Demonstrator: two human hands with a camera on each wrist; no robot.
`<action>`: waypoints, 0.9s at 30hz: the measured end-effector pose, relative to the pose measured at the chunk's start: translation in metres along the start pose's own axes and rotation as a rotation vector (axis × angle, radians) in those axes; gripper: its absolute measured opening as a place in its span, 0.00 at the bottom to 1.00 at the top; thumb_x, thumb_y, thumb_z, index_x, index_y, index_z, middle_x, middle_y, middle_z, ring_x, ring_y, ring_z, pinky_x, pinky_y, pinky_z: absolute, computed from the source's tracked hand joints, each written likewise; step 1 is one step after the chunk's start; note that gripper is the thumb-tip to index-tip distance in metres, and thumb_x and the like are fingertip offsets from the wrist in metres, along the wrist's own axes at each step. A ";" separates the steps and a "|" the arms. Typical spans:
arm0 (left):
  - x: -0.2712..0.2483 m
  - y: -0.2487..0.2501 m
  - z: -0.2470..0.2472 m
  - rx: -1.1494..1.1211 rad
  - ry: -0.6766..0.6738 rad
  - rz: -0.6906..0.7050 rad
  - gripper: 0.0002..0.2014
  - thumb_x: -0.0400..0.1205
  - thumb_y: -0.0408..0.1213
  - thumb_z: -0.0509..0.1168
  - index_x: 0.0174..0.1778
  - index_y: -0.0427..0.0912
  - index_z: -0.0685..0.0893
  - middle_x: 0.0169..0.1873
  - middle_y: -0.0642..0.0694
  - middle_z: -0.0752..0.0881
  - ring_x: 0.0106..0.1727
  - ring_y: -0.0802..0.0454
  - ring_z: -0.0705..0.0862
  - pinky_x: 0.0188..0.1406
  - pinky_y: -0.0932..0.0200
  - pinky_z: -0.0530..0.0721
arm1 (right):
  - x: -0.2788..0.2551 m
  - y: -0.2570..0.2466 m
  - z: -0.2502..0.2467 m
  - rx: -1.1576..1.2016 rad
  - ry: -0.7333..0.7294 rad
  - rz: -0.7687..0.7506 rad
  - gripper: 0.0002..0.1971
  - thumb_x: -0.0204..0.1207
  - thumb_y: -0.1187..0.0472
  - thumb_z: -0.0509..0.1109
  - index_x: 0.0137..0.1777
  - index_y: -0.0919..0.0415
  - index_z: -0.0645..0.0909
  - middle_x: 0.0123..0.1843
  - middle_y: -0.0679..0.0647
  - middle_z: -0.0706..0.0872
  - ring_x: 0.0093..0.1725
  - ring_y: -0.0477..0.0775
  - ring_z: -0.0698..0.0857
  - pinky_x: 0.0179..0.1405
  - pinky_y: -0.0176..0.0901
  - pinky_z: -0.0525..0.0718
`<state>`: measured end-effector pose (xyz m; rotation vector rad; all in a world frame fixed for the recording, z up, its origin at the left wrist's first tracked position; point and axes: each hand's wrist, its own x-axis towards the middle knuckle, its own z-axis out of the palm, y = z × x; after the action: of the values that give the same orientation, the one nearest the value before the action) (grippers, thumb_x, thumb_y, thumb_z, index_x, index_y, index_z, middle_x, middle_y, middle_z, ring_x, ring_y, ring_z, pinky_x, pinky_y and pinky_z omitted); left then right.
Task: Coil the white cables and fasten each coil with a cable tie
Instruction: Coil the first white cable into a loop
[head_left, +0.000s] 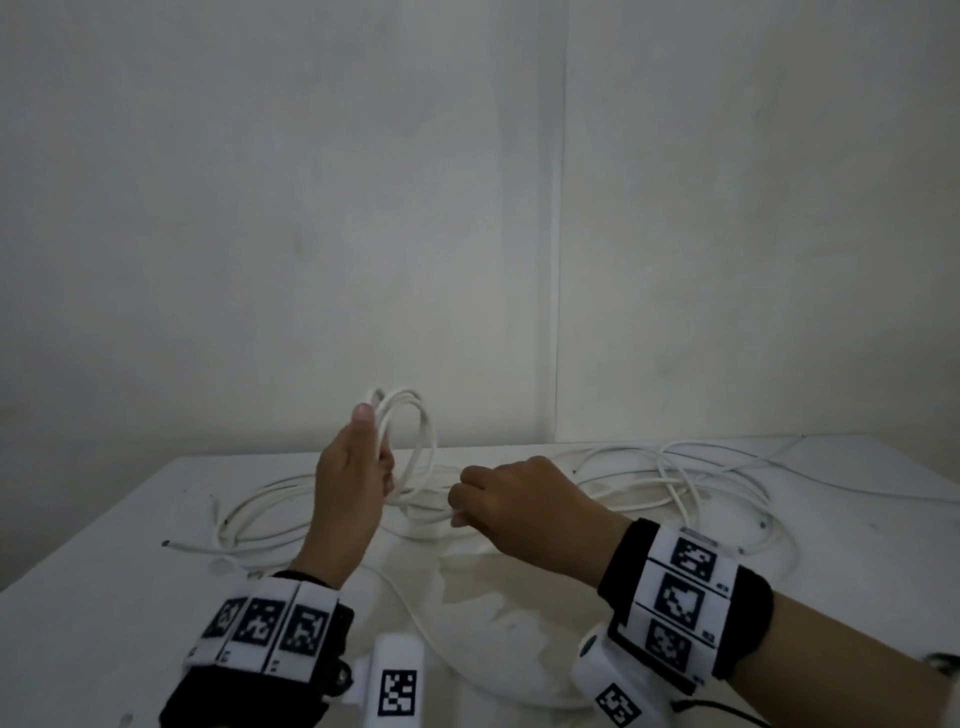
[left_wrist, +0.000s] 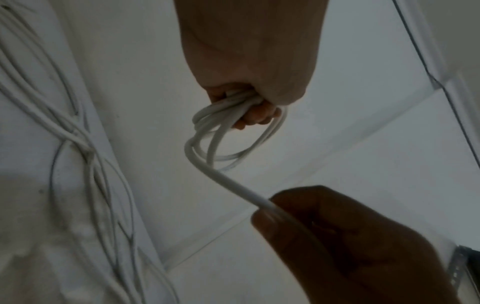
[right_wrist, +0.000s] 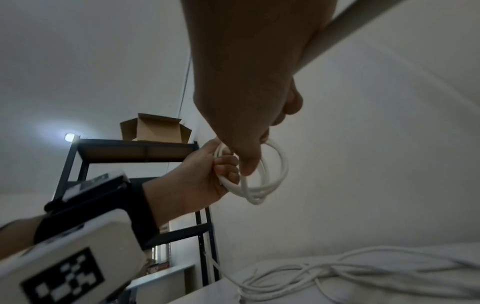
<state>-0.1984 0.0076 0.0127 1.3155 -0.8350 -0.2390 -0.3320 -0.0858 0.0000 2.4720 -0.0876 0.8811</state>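
My left hand (head_left: 376, 457) is raised above the white table (head_left: 857, 561) and grips a small coil of white cable (head_left: 415, 441) of a few loops, held upright. The cable's free strand (left_wrist: 233, 185) runs from the coil (left_wrist: 223, 139) down to my right hand (head_left: 460, 512), which pinches it just right of the coil. From the right wrist, my left hand (right_wrist: 226, 168) has its fingers curled round the coil (right_wrist: 275, 181), and my right hand (right_wrist: 249, 164) is just in front of it. No cable tie shows in any view.
Loose white cables lie tangled across the table, one heap at the left (head_left: 260, 514) and one at the right (head_left: 675, 483). A white wall stands close behind. A dark metal shelf (right_wrist: 135, 148) with an open cardboard box (right_wrist: 153, 129) stands at my left.
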 end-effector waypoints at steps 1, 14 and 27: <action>0.001 0.000 0.000 0.016 -0.021 0.012 0.21 0.86 0.48 0.49 0.29 0.43 0.70 0.22 0.46 0.68 0.17 0.63 0.66 0.17 0.69 0.67 | -0.002 0.001 0.000 0.013 0.030 0.001 0.12 0.73 0.52 0.67 0.30 0.54 0.79 0.25 0.46 0.78 0.16 0.46 0.75 0.19 0.33 0.51; -0.029 0.000 0.007 0.175 -0.454 -0.386 0.25 0.86 0.47 0.51 0.22 0.42 0.70 0.12 0.51 0.67 0.12 0.58 0.61 0.14 0.69 0.59 | 0.004 0.055 -0.023 0.455 -0.179 0.373 0.16 0.77 0.47 0.64 0.42 0.58 0.86 0.38 0.55 0.88 0.36 0.54 0.83 0.27 0.37 0.70; -0.026 0.020 0.003 -0.345 -0.487 -0.498 0.22 0.71 0.53 0.59 0.16 0.44 0.67 0.09 0.52 0.60 0.08 0.60 0.56 0.11 0.70 0.56 | -0.014 0.029 -0.024 1.150 -0.167 0.551 0.15 0.68 0.46 0.74 0.48 0.57 0.84 0.42 0.51 0.87 0.40 0.45 0.84 0.37 0.39 0.80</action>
<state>-0.2242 0.0260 0.0207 1.1301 -0.8067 -1.0829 -0.3632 -0.1004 0.0206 3.7022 -0.4429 1.1402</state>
